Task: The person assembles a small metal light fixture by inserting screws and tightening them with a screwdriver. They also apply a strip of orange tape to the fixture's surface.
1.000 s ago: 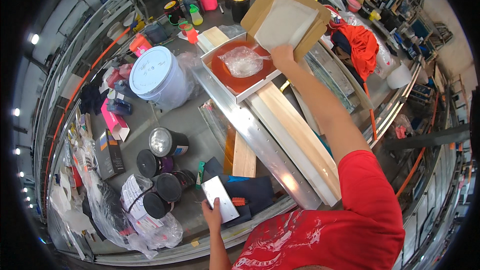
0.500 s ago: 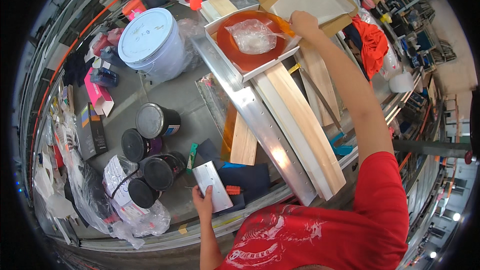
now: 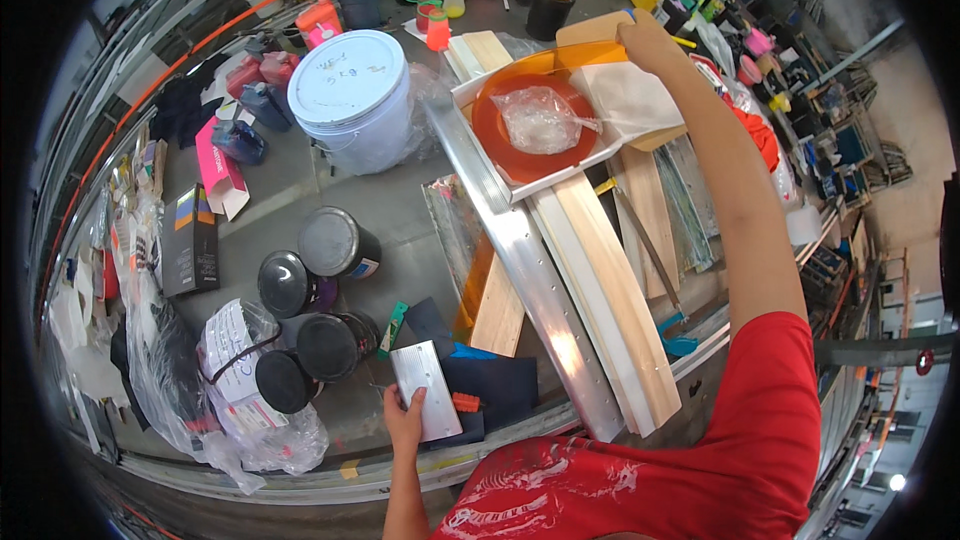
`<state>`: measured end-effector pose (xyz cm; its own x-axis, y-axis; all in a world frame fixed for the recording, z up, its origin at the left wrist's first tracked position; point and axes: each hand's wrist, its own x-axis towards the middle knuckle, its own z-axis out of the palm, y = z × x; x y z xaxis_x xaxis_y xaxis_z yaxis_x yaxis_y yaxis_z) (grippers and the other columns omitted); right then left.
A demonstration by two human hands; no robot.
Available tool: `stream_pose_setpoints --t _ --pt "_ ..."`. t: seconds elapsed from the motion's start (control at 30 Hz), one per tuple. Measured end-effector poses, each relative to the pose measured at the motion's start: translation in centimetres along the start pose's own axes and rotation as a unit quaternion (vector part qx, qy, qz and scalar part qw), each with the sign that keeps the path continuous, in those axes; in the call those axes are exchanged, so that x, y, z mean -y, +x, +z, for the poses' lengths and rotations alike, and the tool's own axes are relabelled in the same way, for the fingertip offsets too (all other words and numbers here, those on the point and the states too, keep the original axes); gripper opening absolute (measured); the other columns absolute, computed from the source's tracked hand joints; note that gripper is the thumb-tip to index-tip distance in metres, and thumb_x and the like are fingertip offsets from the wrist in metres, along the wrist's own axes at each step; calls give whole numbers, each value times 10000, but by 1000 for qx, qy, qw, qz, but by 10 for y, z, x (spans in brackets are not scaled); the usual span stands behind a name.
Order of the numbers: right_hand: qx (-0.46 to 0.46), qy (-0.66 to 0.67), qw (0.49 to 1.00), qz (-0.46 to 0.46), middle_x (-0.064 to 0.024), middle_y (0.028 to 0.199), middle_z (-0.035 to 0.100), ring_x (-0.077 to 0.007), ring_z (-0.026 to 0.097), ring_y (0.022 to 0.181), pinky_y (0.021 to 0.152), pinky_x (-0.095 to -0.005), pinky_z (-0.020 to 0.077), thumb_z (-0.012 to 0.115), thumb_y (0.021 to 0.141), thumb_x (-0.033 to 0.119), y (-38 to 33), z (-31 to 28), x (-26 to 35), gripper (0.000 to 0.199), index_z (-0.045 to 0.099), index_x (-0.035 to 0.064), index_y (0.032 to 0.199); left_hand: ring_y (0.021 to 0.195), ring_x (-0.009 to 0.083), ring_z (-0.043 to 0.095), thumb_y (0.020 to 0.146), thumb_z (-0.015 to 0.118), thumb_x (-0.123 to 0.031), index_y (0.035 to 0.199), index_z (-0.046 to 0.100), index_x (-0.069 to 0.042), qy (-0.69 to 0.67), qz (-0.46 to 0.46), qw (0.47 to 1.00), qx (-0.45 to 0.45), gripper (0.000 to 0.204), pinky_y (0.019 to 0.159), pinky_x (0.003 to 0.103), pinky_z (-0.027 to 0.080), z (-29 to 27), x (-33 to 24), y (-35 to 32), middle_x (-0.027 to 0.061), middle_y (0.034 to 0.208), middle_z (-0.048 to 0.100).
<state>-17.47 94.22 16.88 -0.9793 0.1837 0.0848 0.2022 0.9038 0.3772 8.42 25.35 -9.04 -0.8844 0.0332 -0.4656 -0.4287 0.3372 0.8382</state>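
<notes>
My right hand [image 3: 648, 44], arm stretched to the far side, is closed on the loose end of an orange translucent strip [image 3: 578, 54]. The strip rises from its coil [image 3: 498, 145], which lies in a shallow white box [image 3: 570, 177] with a crumpled clear plastic bag [image 3: 540, 120] at its middle. White paper [image 3: 635, 100] and a brown cardboard flap [image 3: 590, 32] show beside the box, partly behind my arm. Near the front edge my left hand [image 3: 405, 426] grips the side of a silver metal plate [image 3: 425, 385], thumb on top. An orange-handled tool [image 3: 465, 402] and a green cutter [image 3: 394, 328] lie beside the plate.
Wooden-edged squeegees [image 3: 610, 310] and a long aluminium bar [image 3: 545, 325] lie under the box. Black-lidded jars [image 3: 340, 242] stand left of centre, with a large white bucket [image 3: 350, 115] behind. A hacksaw-like tool with a blue handle [image 3: 678, 338] lies right.
My right hand has moved farther away, drawing the orange strip's end up off the coil. The cardboard flap sits lower and more covered. My left hand stays on the plate; the whole view has shifted.
</notes>
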Motion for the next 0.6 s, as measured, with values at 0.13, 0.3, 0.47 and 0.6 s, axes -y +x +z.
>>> stream_pose_setpoints --t 0.13,0.3,0.47,0.6 --pt "-135 -56 988 -43 -118 1137 662 -313 658 1036 809 -418 541 571 862 69 23 -62 -2 202 595 96 1060 886 175 636 829 799 -236 1198 511 60 11 -4 1000 -2 554 781 305 504 1 -5 -1 151 1004 670" --pt "-390 -92 874 -273 -83 1047 673 -277 651 990 853 -378 522 572 830 66 21 -172 26 351 599 89 1179 866 185 649 827 800 -276 1194 524 63 28 17 999 -13 571 766 313 510 1 -6 -1 160 975 685" --pt "-412 -26 840 -352 -94 1074 661 -248 650 994 823 -432 532 541 1007 275 -81 -299 118 272 594 50 1151 868 206 657 815 806 -326 1208 529 64 17 28 999 -17 619 765 325 512 1 1 -2 179 982 688" --pt "-416 9 798 -436 -108 1122 678 -302 661 1041 896 -430 537 669 799 128 -202 -304 171 343 669 47 1133 872 211 660 809 809 -338 1215 537 61 39 29 999 -10 632 763 330 513 -2 1 2 182 992 691"
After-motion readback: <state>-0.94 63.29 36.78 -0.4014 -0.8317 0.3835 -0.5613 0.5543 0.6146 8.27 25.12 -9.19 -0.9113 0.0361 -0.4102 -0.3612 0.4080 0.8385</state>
